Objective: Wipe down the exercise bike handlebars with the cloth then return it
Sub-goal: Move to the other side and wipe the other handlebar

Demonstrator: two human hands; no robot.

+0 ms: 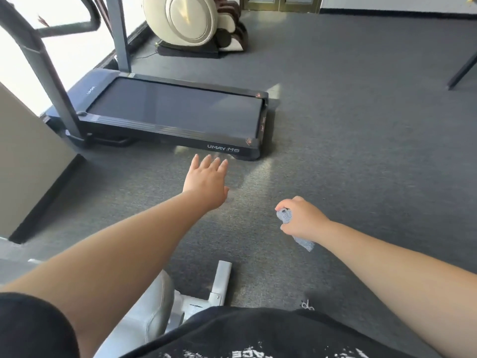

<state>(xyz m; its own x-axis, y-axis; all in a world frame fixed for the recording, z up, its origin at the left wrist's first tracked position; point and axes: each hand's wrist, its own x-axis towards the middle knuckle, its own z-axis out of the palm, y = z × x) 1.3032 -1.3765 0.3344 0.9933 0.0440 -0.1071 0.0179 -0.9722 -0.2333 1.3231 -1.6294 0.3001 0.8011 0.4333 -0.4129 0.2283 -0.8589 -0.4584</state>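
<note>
My right hand (pixel 302 219) is closed around a small grey-blue cloth (pixel 286 216), and one end of the cloth hangs out below my fist. My left hand (pixel 206 180) is stretched forward over the carpet with its fingers spread and nothing in it. Low in the view, under my arms, a white frame part and a pale padded seat (pixel 154 306) of a machine show; I cannot tell whether this is the exercise bike. No handlebars are visible.
A black treadmill (pixel 175 117) lies on the grey carpet ahead of my left hand, its uprights (pixel 46 73) rising at left. A cream massage chair (pixel 196 21) stands at the back. A beige wall corner (pixel 31 161) is at left, a dark table leg (pixel 462 71) at right.
</note>
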